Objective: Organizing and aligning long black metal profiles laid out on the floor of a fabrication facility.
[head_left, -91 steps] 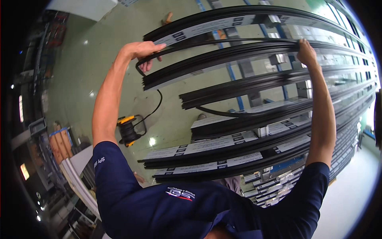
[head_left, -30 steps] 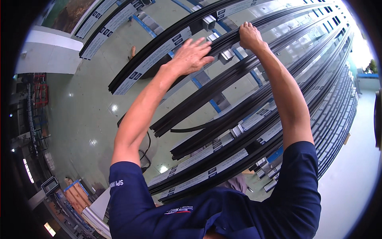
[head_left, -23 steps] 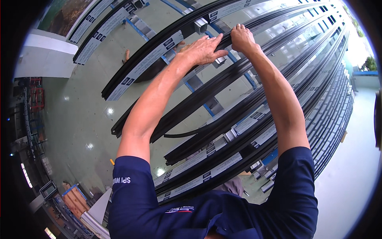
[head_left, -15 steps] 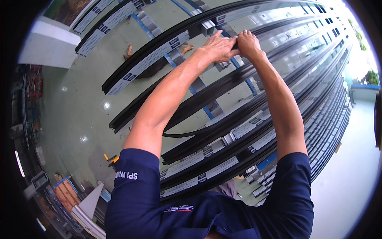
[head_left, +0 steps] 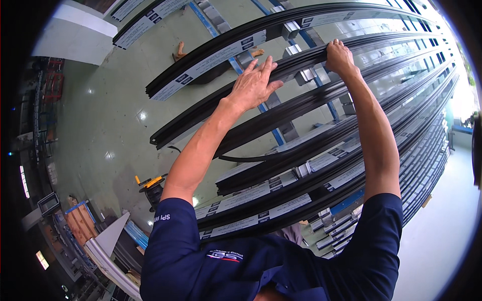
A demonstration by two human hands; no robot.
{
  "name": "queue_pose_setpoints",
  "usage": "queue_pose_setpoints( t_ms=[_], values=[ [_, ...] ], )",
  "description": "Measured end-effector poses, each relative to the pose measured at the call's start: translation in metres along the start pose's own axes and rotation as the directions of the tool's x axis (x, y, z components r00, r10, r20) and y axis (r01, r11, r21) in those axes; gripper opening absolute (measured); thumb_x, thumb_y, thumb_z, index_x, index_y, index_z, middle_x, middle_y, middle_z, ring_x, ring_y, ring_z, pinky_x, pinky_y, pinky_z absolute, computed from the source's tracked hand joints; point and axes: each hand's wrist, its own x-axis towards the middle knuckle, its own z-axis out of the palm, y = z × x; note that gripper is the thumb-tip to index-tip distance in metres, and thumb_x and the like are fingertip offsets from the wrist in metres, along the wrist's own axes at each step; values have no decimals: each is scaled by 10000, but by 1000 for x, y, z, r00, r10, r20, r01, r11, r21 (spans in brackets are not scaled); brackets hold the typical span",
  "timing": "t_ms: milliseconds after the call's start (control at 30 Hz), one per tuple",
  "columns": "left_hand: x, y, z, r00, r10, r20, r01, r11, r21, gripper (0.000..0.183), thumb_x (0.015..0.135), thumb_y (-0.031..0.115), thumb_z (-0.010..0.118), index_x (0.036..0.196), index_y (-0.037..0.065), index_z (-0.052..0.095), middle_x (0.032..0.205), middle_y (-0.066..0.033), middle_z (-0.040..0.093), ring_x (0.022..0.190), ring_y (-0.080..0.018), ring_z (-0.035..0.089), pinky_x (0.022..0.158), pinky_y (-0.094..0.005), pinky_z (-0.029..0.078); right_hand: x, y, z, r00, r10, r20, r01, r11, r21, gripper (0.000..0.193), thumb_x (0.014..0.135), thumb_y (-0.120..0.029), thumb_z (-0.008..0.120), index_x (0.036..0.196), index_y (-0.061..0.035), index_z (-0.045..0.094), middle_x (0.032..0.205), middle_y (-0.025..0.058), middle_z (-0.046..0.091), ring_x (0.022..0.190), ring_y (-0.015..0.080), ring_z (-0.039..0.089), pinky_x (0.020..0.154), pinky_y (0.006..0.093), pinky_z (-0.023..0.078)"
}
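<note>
Long black frame profiles run side by side from lower left to upper right. My left hand [head_left: 252,86] has its fingers spread over one black profile [head_left: 301,60], with the thumb apart; whether the palm touches it is unclear. Farther right along that profile, my right hand [head_left: 341,57] has its fingers closed over the edge; the fingertips are partly hidden. Nearer to me lies another dark profile [head_left: 281,116]. From beneath it, a thin black strip [head_left: 243,159] curves out. The far profile [head_left: 211,57] carries white printed film.
Blue-edged supports [head_left: 236,65] hold the profiles, with metal blocks [head_left: 306,76] among them. Beyond the far profile, a person's bare foot [head_left: 179,50] shows on the green floor [head_left: 95,150]. A yellow-handled tool [head_left: 150,181] stands left of my arm; boards [head_left: 80,223] lie lower left.
My left hand has come away from my right and slid down-left along the profile, its fingers spreading. My right hand stays on the profile. The whole view has shifted slightly.
</note>
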Motion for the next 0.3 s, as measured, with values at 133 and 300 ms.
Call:
queue_pose_setpoints(
  t_ms=[133,300],
  values=[
    [-44,-10,-20,998,-59,-34,61,996,60,743,988,442,474,1431,-124,285,1376,-115,559,1300,-296,485,1190,-432,261,-1,-1,-3,1000,-7,-9,7,1000,-14,344,768,-7,607,1097,89,625,1208,246,595,1179,350,567,988,405,479],
    [-105,-21,-47,983,-185,-19,185,981,64,738,980,408,517,1447,-105,269,1374,-122,562,1302,-285,488,1185,-446,262,5,-6,-5,998,-25,66,23,999,27,353,783,-88,694,1104,46,635,1223,222,597,1199,337,565,1024,401,467]
  ],
)
